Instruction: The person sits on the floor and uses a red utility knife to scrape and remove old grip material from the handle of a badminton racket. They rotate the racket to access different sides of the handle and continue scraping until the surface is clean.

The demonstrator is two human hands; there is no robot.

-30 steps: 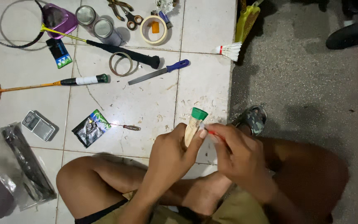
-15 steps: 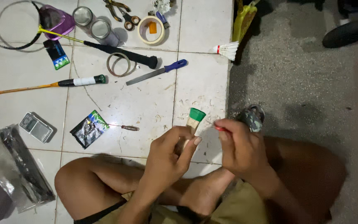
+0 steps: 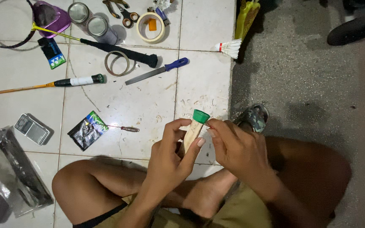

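Observation:
I sit cross-legged on a white tiled floor. My left hand (image 3: 172, 154) grips a bare wooden racket handle (image 3: 192, 131) that points away from me. A green cap (image 3: 200, 116) sits on its far end. My right hand (image 3: 232, 145) is beside it, fingertips touching the handle just under the cap, apparently pinching something small that I cannot make out. Wood shavings lie on the tile beyond the cap.
On the tiles lie two badminton rackets (image 3: 70, 81), a blue-handled file (image 3: 155, 72), tape rolls (image 3: 150, 27), two tins (image 3: 97, 26), pliers (image 3: 114, 7), a small screwdriver (image 3: 125, 128), a foil packet (image 3: 88, 129), a pocket scale (image 3: 31, 128), a plastic bag (image 3: 11, 169), a shuttlecock (image 3: 230, 47). Rough grey ground lies right.
The handle has tipped slightly, and my right fingertips have closed in from beside it to just under the green cap. My left hand keeps its grip.

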